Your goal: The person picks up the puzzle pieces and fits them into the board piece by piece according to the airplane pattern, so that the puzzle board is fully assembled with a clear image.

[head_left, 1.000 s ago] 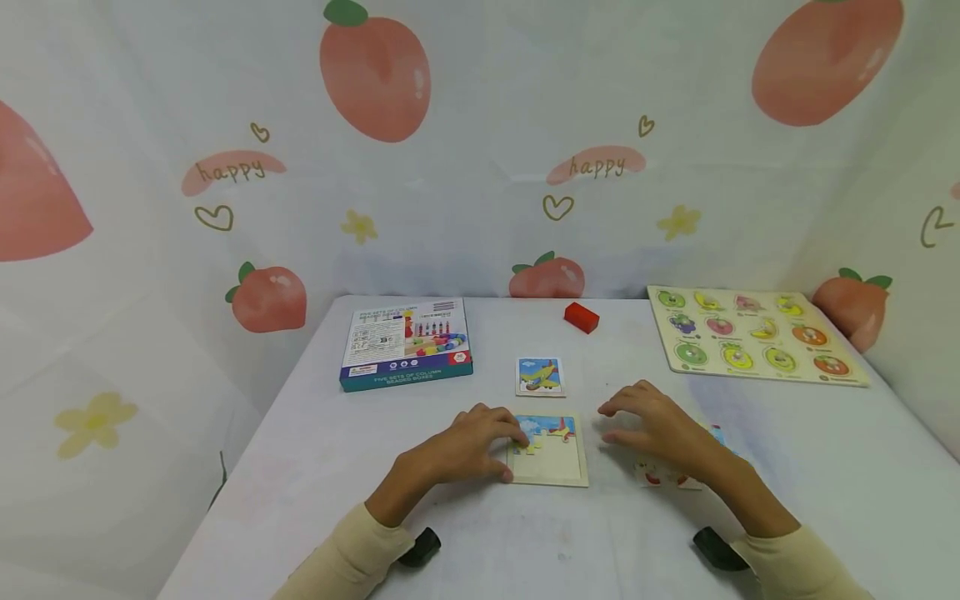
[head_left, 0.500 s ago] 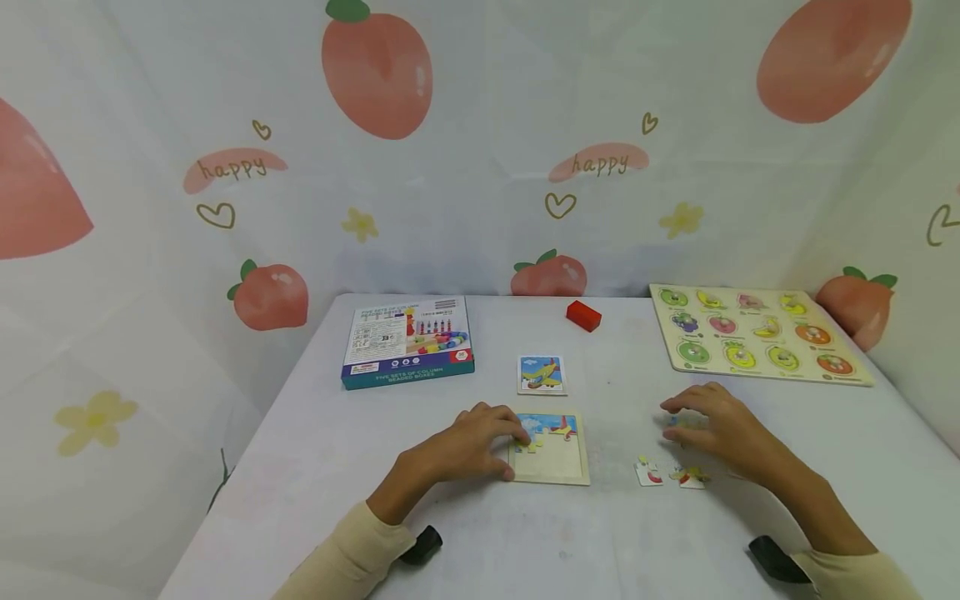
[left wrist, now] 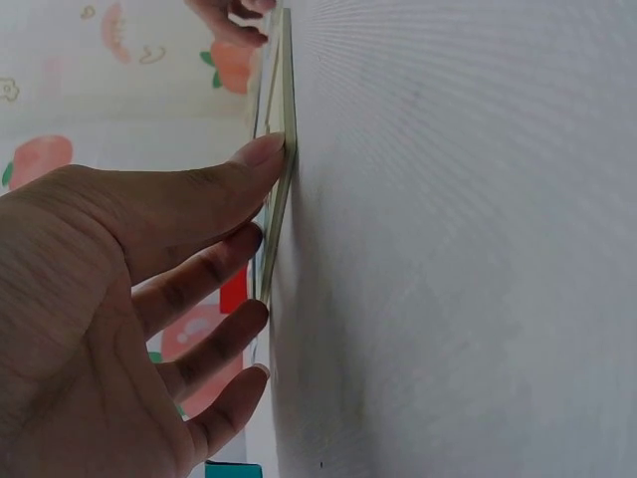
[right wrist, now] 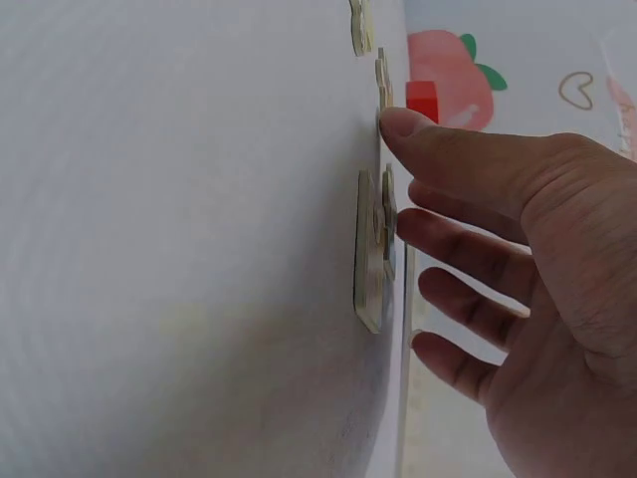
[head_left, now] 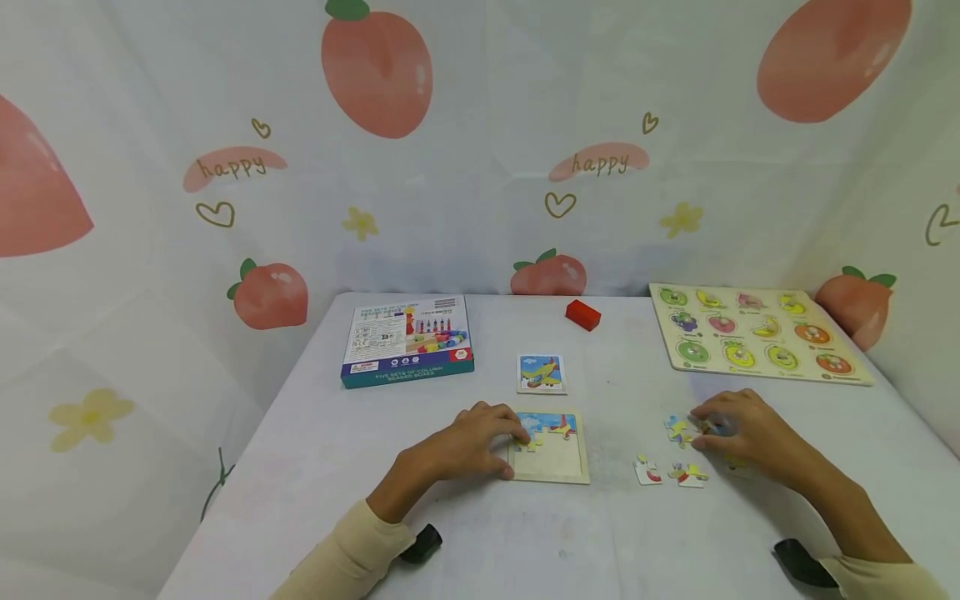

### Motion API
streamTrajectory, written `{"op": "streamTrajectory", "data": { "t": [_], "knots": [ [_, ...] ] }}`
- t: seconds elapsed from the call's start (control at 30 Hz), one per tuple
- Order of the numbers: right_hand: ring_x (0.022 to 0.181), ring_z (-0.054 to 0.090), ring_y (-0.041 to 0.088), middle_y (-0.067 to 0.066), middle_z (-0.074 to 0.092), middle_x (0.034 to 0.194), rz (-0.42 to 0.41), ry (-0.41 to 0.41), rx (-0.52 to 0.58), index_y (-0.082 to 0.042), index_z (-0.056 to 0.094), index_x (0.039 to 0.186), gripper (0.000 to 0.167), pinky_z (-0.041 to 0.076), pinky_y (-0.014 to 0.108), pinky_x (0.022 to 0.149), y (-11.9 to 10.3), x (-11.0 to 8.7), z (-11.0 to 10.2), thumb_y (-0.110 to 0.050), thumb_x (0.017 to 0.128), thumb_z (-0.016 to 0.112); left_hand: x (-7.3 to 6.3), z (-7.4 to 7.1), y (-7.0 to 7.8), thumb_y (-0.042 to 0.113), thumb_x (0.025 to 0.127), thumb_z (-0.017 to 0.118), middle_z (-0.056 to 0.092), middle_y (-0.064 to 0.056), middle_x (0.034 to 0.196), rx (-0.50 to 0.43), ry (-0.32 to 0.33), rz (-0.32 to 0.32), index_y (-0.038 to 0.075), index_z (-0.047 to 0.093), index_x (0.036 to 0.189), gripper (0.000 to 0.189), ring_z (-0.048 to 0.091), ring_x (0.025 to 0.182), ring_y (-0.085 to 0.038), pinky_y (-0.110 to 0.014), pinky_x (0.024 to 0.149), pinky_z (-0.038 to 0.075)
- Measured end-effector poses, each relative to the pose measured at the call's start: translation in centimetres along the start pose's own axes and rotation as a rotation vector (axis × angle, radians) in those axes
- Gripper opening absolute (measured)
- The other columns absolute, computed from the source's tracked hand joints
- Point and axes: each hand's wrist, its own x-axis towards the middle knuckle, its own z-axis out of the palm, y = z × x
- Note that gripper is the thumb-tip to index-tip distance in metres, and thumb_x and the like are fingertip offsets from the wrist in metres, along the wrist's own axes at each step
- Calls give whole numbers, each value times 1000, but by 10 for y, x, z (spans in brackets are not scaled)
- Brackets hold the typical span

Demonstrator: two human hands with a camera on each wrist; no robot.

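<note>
My left hand (head_left: 468, 442) rests on the left side of a shallow wooden puzzle tray (head_left: 551, 473). Its index fingertip touches the laid pieces, and the thumb lies at the tray's edge. A partly filled airplane picture covers the tray's upper part. My right hand (head_left: 757, 433) is at the loose puzzle pieces, thumb and fingers spread around one that they partly hide. In the right wrist view, the index fingertip is at a puzzle piece (right wrist: 389, 224), with the thumb apart from it. More loose pieces include a blue-yellow piece (head_left: 678, 429) and a red-yellow piece (head_left: 687, 475).
Behind the tray lies an airplane picture card (head_left: 541, 374). A red block (head_left: 582, 315) is near the back edge. The beaded-toy box (head_left: 407, 342) stands at back left, and a fruit board (head_left: 761, 333) at back right. A patterned cloth hangs behind.
My right hand has moved right, away from the tray and over to the loose pieces, uncovering several of them. The left hand has stayed on the tray.
</note>
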Motion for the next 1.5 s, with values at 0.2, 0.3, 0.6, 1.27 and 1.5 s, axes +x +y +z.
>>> {"op": "streamTrajectory", "data": {
  "t": [0.2, 0.3, 0.6, 1.27, 1.5],
  "knots": [
    [115, 55, 40, 15, 73, 117, 22, -36, 10, -7, 81, 112, 39, 47, 64, 96, -1, 2, -1, -32, 84, 90, 0, 0, -1, 28, 89, 87, 62, 7, 142, -4, 0, 2, 26, 74, 133, 45, 49, 132, -20, -44, 109, 41],
    [115, 55, 40, 14, 73, 115, 12, -53, 4, -9, 82, 110, 37, 47, 65, 95, -2, 4, -1, -33, 84, 90, 0, 0, -1, 28, 90, 87, 62, 7, 142, -3, -1, 5, 26, 74, 132, 45, 49, 132, -20, -44, 109, 41],
    [112, 55, 35, 6, 71, 112, -38, -71, -21, -16, 84, 105, 26, 48, 58, 92, -5, 7, 1, -31, 85, 89, -1, 0, 0, 27, 89, 87, 62, 7, 140, -6, 0, 11, 25, 75, 132, 44, 50, 131, -19, -43, 109, 41],
    [104, 58, 24, -7, 72, 101, -75, -61, -63, -17, 82, 97, 24, 49, 44, 88, -9, 9, 0, -36, 85, 89, 0, 1, 0, 28, 90, 87, 62, 7, 141, -19, -6, -2, 26, 74, 132, 44, 49, 132, -19, -44, 109, 41],
    [106, 57, 24, -9, 73, 103, -105, -21, -50, -19, 82, 99, 26, 50, 44, 89, -16, 10, 1, -40, 85, 89, -1, 0, 0, 26, 90, 86, 61, 7, 142, -22, -9, -2, 25, 74, 132, 44, 49, 134, -18, -44, 110, 40]
  ]
}}
